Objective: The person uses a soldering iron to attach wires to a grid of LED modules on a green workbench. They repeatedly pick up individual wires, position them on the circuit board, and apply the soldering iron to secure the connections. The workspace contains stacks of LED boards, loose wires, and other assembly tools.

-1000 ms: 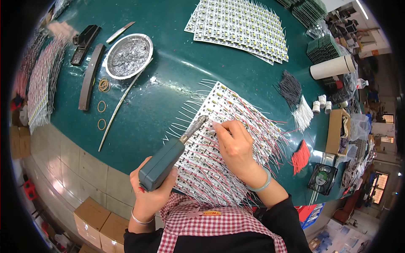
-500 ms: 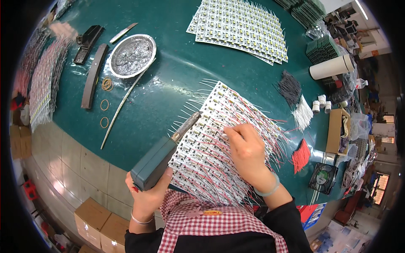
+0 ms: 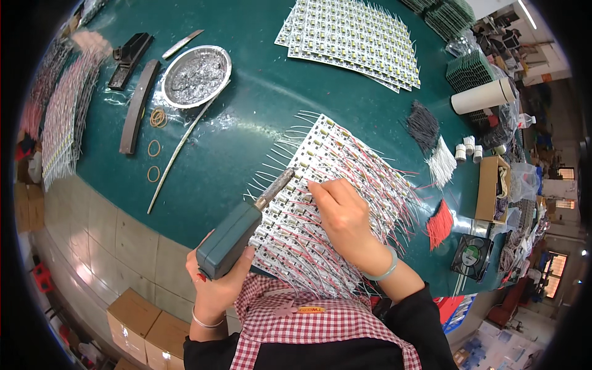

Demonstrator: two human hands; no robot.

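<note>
My left hand (image 3: 221, 277) is wrapped round the dark green body of a soldering iron (image 3: 231, 240). Its metal tip points up and right, over the left part of a white circuit board panel (image 3: 290, 213). Rows of small components cover that panel, with red and white wires sticking out of it. Above its middle, my right hand (image 3: 342, 213) is closed in a pinch, fingertips just right of the iron's tip. Whatever lies between those fingertips is too small to make out.
Beyond the panel are a metal bowl of solder (image 3: 197, 77), rubber bands (image 3: 158, 118) and a dark curved bar (image 3: 139, 108). More panels (image 3: 354, 43) lie at the far side. Black (image 3: 422, 126), white (image 3: 441, 161) and red wire bundles (image 3: 439, 224) and a small fan (image 3: 472, 256) sit rightward.
My right hand has moved left and slightly up across the panel, its fingertips now close to the iron's tip. The soldering iron has shifted only slightly.
</note>
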